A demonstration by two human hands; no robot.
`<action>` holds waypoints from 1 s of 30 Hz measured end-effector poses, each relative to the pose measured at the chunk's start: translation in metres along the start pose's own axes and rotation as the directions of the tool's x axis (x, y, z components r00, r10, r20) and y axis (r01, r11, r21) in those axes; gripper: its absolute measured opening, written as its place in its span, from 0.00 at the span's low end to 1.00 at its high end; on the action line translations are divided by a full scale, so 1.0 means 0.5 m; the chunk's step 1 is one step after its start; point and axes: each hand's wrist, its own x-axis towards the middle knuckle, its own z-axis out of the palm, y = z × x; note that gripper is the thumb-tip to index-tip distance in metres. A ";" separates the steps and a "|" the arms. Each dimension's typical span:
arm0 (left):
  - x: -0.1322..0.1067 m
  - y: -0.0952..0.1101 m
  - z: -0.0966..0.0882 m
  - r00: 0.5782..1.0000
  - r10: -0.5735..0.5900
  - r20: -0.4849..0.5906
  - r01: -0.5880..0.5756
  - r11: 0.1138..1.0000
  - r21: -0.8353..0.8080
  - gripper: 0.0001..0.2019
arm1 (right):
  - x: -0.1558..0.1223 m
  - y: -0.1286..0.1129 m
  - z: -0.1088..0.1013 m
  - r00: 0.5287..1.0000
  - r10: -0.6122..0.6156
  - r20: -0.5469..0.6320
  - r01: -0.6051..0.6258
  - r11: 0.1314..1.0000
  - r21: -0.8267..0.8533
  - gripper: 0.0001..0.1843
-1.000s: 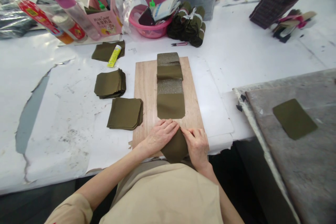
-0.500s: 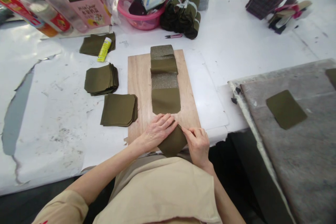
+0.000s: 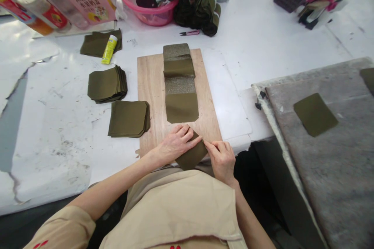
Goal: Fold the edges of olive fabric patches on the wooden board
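My left hand lies flat, fingers stretched out, on an olive fabric piece at the near end of a wooden board. My right hand pinches the right edge of that same piece between thumb and fingers. Just beyond my hands a row of olive fabric pieces and glittery patches runs up the middle of the board. Two stacks of cut olive pieces lie left of the board.
A yellow glue tube rests on more olive pieces at the back left. A pink basin, a pink box, rolled fabric bundles and small snips crowd the far side. A grey felt pad with an olive piece stands right.
The view has tilted down, so everything sits a little higher and to the left in the picture. My hands have stayed on the near olive piece, which now lies more turned under my fingers.
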 end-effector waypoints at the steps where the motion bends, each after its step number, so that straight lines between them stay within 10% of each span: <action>1: 0.001 0.001 -0.002 1.000 0.000 0.001 0.000 1.000 -0.006 0.20 | -0.002 0.001 0.000 1.000 0.005 -0.001 -0.005 1.000 0.003 0.13; 30: 0.014 0.034 0.019 0.996 0.087 0.019 -0.087 0.996 0.032 0.25 | -0.051 0.018 -0.024 0.999 -0.009 -0.031 0.008 0.998 -0.056 0.16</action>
